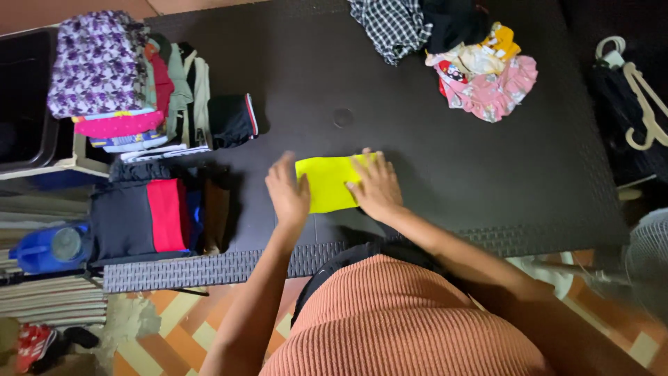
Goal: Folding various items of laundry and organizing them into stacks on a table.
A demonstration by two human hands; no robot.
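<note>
A small bright yellow cloth [327, 182], folded into a rectangle, lies flat on the black woven table [431, 160]. My left hand [287, 195] rests palm down on the cloth's left edge, fingers spread. My right hand [376, 186] presses flat on the cloth's right part, fingers apart. Neither hand grips anything; both lie on top of the cloth.
Folded clothes are stacked at the table's left: a purple flowered pile [97, 66], a black folded piece [232, 120], a dark and red stack [149, 216]. Unfolded clothes [480, 66] are heaped at the back right. White hangers [643, 104] lie at the right. A blue bottle [49, 247] stands at the left.
</note>
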